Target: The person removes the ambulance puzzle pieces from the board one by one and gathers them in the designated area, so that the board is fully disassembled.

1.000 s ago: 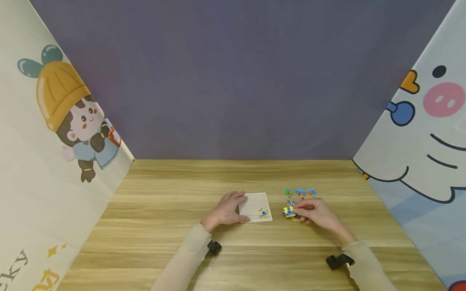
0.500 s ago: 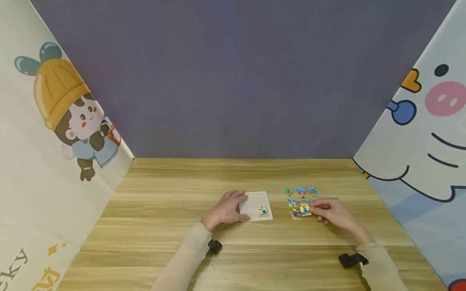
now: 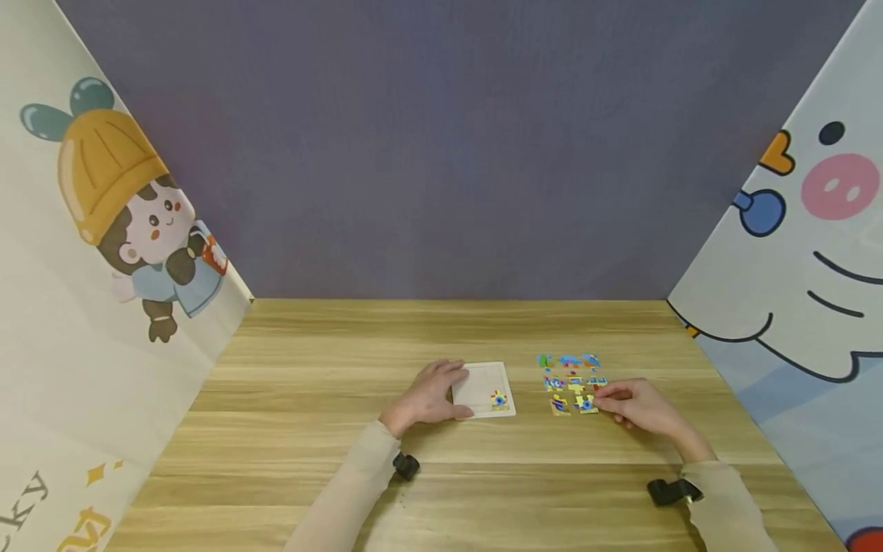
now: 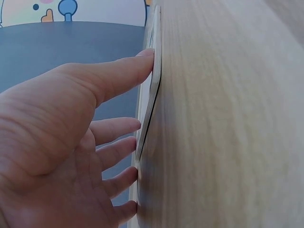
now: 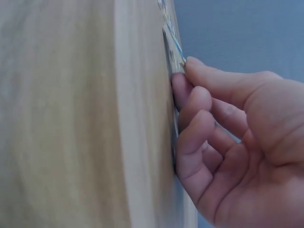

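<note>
A pale square puzzle tray (image 3: 476, 387) lies on the table, with one colourful puzzle piece (image 3: 499, 399) in its near right corner. My left hand (image 3: 429, 395) rests at the tray's left side. In the left wrist view its thumb touches the tray's edge (image 4: 156, 61) and the other fingers are spread, nearly straight. My right hand (image 3: 638, 406) pinches a yellow and blue puzzle piece (image 3: 585, 404) between thumb and forefinger. That piece is low over the table, at the near right of the other pieces; in the right wrist view it is tilted (image 5: 175, 45).
Several loose puzzle pieces (image 3: 569, 361) lie in rough rows to the right of the tray. One piece (image 3: 559, 405) lies just left of the held one. A grey panel (image 3: 455, 153) stands behind the wooden table (image 3: 331, 345), with printed side panels left and right.
My right hand has moved right with the pinched puzzle piece, from over the left of the loose pieces to their near right corner. My left hand stays at the tray.
</note>
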Demonstrator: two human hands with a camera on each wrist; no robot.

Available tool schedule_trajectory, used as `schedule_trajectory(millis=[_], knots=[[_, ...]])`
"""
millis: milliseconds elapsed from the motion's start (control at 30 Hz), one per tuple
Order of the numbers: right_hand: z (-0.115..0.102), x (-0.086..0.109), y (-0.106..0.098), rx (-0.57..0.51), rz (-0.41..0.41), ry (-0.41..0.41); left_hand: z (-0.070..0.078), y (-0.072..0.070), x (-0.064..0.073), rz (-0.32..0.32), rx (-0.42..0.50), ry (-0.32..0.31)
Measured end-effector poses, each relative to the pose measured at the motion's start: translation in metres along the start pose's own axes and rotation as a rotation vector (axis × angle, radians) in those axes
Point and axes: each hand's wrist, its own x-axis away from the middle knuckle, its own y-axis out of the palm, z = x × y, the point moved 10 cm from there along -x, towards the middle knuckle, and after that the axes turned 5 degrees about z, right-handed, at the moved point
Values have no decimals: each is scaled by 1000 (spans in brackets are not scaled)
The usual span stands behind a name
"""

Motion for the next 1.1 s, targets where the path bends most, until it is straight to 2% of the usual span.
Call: schedule_trajectory(millis=[433,867,1100], knots=[[-3,-1,3,102,53,-26,-3,2,-1,10,-5,5],[4,-2,5,119,59,1,-6,6,-3,12,-17,9],[-14,-4,6,95,43,-26,-7,6,-4,9,-23,7]])
